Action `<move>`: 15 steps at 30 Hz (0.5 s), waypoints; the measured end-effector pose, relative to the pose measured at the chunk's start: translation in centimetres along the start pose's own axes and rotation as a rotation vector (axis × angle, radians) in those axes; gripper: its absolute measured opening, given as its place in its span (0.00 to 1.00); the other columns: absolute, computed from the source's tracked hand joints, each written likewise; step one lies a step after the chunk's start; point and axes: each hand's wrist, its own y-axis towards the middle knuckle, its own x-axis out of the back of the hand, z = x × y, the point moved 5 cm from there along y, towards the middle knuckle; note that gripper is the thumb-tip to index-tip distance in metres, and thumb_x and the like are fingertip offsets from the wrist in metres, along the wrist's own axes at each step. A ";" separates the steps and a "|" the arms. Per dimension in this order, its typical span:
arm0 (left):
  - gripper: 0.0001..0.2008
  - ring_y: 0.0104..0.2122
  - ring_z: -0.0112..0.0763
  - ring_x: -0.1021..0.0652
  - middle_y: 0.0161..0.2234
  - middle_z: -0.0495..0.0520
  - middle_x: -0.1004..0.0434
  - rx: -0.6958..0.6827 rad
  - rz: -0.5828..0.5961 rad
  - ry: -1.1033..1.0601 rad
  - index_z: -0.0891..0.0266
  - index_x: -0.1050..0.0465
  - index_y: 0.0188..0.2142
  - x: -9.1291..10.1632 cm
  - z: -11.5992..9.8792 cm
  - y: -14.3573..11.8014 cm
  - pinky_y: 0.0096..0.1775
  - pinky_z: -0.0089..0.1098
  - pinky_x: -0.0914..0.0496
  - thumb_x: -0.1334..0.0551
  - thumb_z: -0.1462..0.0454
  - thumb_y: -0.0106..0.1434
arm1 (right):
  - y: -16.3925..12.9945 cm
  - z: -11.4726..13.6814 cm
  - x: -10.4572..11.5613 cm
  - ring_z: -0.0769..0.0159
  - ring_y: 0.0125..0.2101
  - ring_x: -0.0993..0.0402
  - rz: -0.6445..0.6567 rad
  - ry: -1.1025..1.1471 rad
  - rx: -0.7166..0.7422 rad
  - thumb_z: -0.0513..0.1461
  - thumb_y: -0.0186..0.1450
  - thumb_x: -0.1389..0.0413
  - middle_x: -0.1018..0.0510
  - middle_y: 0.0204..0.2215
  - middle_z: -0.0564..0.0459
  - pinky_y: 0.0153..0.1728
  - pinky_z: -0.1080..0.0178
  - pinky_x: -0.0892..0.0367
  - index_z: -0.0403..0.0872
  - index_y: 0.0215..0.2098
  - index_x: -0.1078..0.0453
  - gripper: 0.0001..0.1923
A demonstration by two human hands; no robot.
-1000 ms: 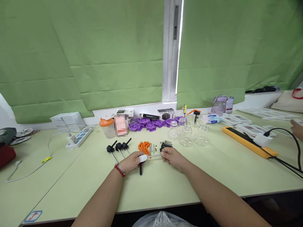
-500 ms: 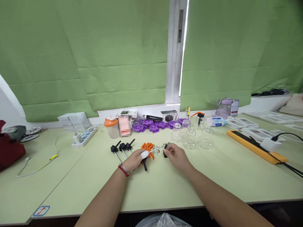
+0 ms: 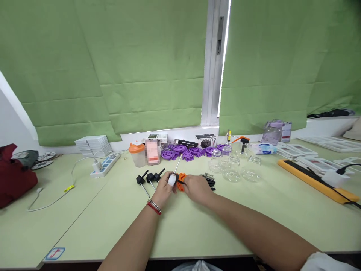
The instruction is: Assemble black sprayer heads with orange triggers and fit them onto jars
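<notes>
My left hand [image 3: 166, 185], with a white covering on its thumb, is closed around a black handle with a thin metal rod [image 3: 178, 164] that points up and away. My right hand [image 3: 197, 187] meets it from the right, its fingers closed at the black arm of the same piece. Orange curved parts [image 3: 182, 177] lie just behind and between the hands, partly hidden. Left of my left hand rest three similar black-headed rods [image 3: 140, 180]. Springs [image 3: 208, 175] and black parts [image 3: 211, 182] lie beyond my right hand.
Purple round parts [image 3: 194, 151] and glass jars [image 3: 231, 173] stand toward the back. An orange-lidded cup [image 3: 137, 155] is at back left, near a white power strip [image 3: 105, 165]. On the right lie a yellow power strip [image 3: 316, 181] and white frames [image 3: 299, 150].
My right hand has moved left from the black parts to the piece in my left hand. The metal rod has swung from pointing right to pointing up. The view has shifted slightly.
</notes>
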 end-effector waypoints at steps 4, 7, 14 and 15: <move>0.16 0.32 0.30 0.28 0.37 0.54 0.29 -0.001 -0.337 0.284 0.61 0.35 0.43 3.7 0.5 0.4 0.34 0.30 0.33 0.44 0.54 0.59 | 2.9 -4.5 0.7 0.57 0.36 0.26 0.012 -0.012 -0.272 0.40 0.66 0.54 0.23 0.36 0.42 0.33 0.62 0.39 0.44 0.36 0.27 0.13; 0.11 0.34 0.33 0.27 0.36 0.55 0.27 0.166 -0.539 0.493 0.61 0.32 0.39 6.6 1.5 0.5 0.34 0.31 0.35 0.43 0.61 0.57 | 4.6 -7.4 0.7 0.54 0.37 0.26 0.038 -0.027 -0.378 0.38 0.64 0.51 0.23 0.36 0.39 0.33 0.61 0.38 0.42 0.38 0.27 0.12; 0.18 0.41 0.40 0.26 0.41 0.57 0.26 0.195 -0.342 0.954 0.60 0.24 0.39 7.3 2.2 1.2 0.37 0.33 0.36 0.47 0.73 0.53 | 5.7 -9.3 -0.9 0.54 0.41 0.26 0.105 -0.036 -0.447 0.35 0.60 0.46 0.23 0.39 0.38 0.38 0.61 0.36 0.42 0.41 0.27 0.11; 0.19 0.41 0.40 0.26 0.40 0.57 0.26 0.177 -0.304 1.002 0.59 0.24 0.39 7.0 2.2 1.3 0.38 0.33 0.36 0.47 0.74 0.53 | 5.7 -9.4 -1.1 0.54 0.42 0.26 0.112 -0.035 -0.451 0.35 0.60 0.46 0.23 0.39 0.37 0.38 0.61 0.36 0.42 0.41 0.28 0.11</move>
